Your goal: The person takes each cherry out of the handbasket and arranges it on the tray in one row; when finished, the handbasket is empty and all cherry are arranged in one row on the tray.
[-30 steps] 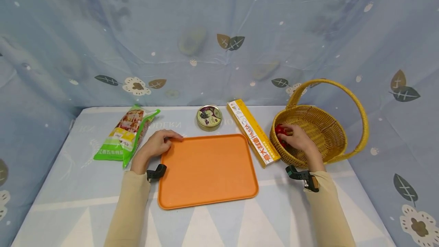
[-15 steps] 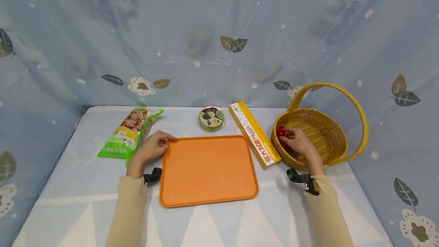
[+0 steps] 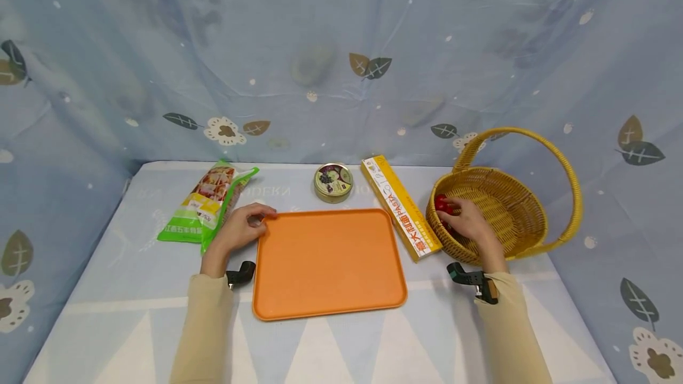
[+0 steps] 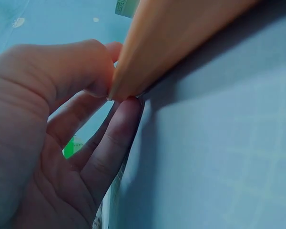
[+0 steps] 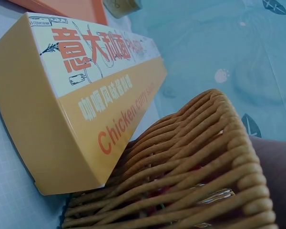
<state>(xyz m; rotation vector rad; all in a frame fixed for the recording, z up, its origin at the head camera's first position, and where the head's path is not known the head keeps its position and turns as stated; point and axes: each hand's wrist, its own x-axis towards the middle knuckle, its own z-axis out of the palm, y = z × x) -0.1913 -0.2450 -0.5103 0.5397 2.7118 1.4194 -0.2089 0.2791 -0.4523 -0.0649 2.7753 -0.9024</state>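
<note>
My left hand point(image 3: 240, 231) is at the far left corner of the orange tray point(image 3: 331, 265). In the left wrist view the thumb lies on one side of the tray's corner point(image 4: 152, 52) and a fingertip on the other, pinching it. Inside the left wall of the wicker basket point(image 3: 512, 212), my right hand point(image 3: 466, 218) has its fingers curled about a small shiny red thing point(image 3: 441, 204), partly hidden by the hand. The right wrist view looks through the basket's weave point(image 5: 195, 157), which hides most of the grip.
A yellow and white pasta box point(image 3: 401, 209) lies between tray and basket. A round tin point(image 3: 333, 182) stands behind the tray. A green food bag point(image 3: 205, 203) lies left of my left hand. The basket's tall handle point(image 3: 573, 194) arches up at right; a patterned cloth point(image 3: 320, 99) hangs behind.
My left fingers have drawn back slightly from over the tray's edge to its corner. My right hand stays at the red thing in the basket. The head view has shifted a little.
</note>
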